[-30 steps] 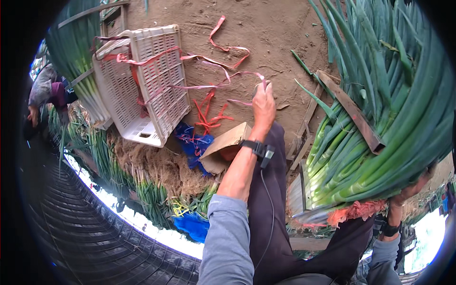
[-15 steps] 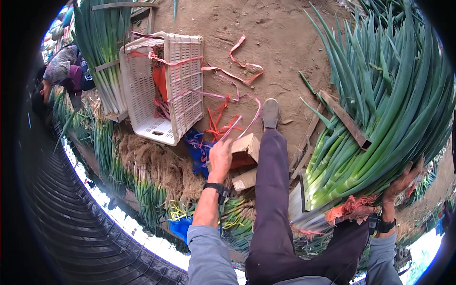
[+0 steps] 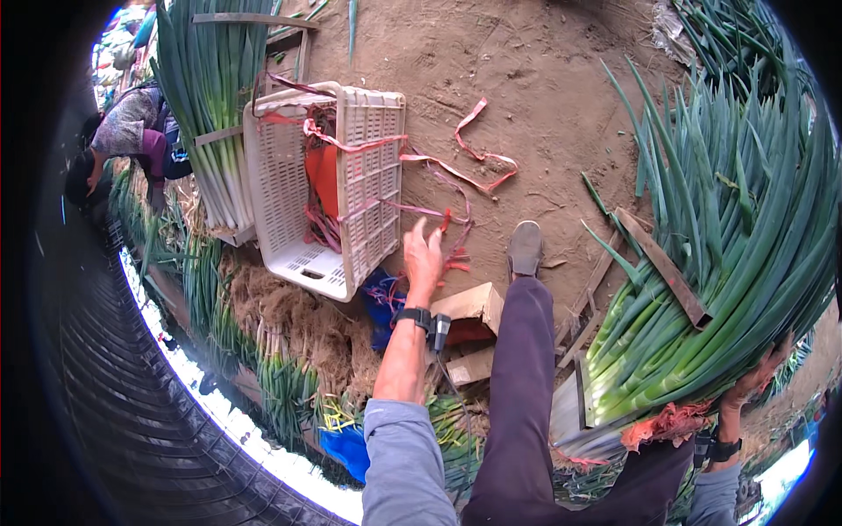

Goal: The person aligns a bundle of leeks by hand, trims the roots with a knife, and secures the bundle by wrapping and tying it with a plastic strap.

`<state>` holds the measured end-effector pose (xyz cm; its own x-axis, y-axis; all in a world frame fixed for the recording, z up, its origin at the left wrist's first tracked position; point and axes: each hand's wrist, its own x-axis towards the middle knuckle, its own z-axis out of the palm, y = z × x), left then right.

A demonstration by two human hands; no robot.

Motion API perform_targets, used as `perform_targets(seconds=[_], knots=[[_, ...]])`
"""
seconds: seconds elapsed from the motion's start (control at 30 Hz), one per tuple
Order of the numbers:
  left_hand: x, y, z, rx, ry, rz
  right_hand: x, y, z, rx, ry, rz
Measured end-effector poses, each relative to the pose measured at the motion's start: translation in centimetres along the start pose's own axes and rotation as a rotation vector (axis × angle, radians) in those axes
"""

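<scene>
My left hand (image 3: 424,260) reaches forward beside a white plastic crate (image 3: 373,188) tipped on its side. Its fingers are apart, close to the pink and purple ribbons (image 3: 449,209) that trail from the crate; I make out nothing in its grip. At the right, a big bundle of green onions (image 3: 702,263) lies in a wooden frame (image 3: 664,267), with white stalks toward me and leaves fanning away. My right hand (image 3: 756,379) grips the near right side of the bundle, its fingers partly hidden by the leaves. Crumpled red-orange netting (image 3: 668,424) lies under the stalks near my leg.
An open cardboard box (image 3: 474,307) and blue plastic (image 3: 380,302) sit between the crate and my leg. Another onion bundle (image 3: 210,131) stands in a frame behind the crate. Onions with roots (image 3: 289,316) line the left, where another person (image 3: 132,131) bends over.
My left hand has moved forward, its fingers now spread apart by the ribbons. My right hand stays on the onion bundle. The view has shifted slightly, moving the scene right and down.
</scene>
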<state>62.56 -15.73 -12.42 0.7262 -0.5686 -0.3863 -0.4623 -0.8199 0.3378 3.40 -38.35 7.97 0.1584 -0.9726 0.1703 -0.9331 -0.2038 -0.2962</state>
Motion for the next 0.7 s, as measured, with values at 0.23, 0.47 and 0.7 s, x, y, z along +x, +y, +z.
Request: perform_targets(seconds=[0.23,0.47,0.7], knots=[[15.7,1.9,-4.0,-1.194,0.129,-0.510,-1.6,2.7,0.6,-0.061,-0.007,0.065],[20.4,-2.4,-10.2,-1.121,0.241,-0.410,-1.7,-0.6,2.9,0.101,0.004,0.168],[6.1,19.0,-8.1,-1.224,-0.007,-0.035,0.4,-2.2,0.0,0.031,0.020,0.152]])
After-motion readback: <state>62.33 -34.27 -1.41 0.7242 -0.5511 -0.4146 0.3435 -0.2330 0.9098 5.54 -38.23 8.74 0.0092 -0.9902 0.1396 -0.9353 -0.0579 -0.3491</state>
